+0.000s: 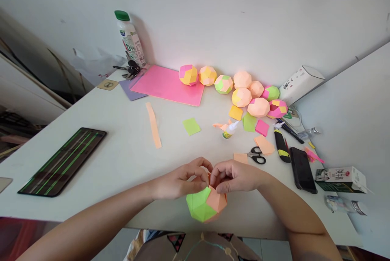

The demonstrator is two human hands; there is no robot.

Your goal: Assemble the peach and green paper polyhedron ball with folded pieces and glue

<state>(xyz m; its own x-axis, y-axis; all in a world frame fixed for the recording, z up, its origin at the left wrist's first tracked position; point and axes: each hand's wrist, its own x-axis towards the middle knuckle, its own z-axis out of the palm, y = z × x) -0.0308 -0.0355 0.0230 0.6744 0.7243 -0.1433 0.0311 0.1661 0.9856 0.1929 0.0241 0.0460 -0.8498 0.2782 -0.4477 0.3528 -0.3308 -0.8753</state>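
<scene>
Both my hands meet over the near edge of the white table (122, 159). My left hand (179, 179) and my right hand (234, 176) pinch the top of a folded paper ball (204, 205) with green and orange faces, fingers curled and pressed together on it. The ball hangs just below my fingertips, at the table's front edge. Part of its top is hidden by my fingers.
Several finished paper balls (242, 96) line the back wall beside a pink sheet (167, 84) and a bottle (130, 39). Scissors (257, 155), a glue bottle (230, 129), paper squares, an orange strip (154, 125), a marker and a phone (302, 168) lie right. A dark tablet (63, 160) lies left.
</scene>
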